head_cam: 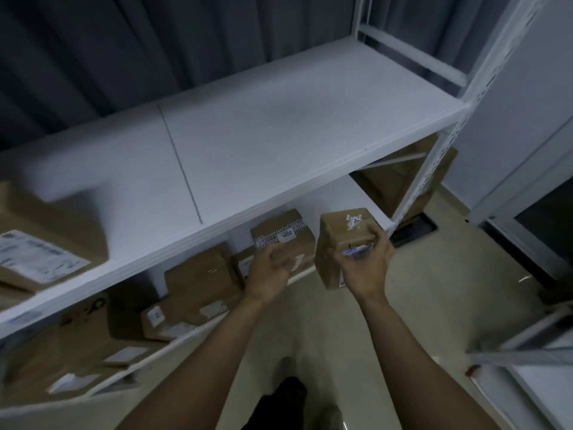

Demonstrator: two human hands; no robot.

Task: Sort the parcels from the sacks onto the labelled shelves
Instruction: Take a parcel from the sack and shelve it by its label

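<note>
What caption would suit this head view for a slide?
Right hand holds a small box before white shelves; left hand near shelved boxes.

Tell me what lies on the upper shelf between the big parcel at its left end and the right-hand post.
Nothing: in the head view, the upper shelf is bare white board from the big parcel across to the right-hand post.

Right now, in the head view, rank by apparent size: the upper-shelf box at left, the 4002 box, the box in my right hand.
1. Upper-shelf box: largest, though cropped.
2-3. Held box and 4002 box: alike; the held one is nearer, so unranked.
</note>
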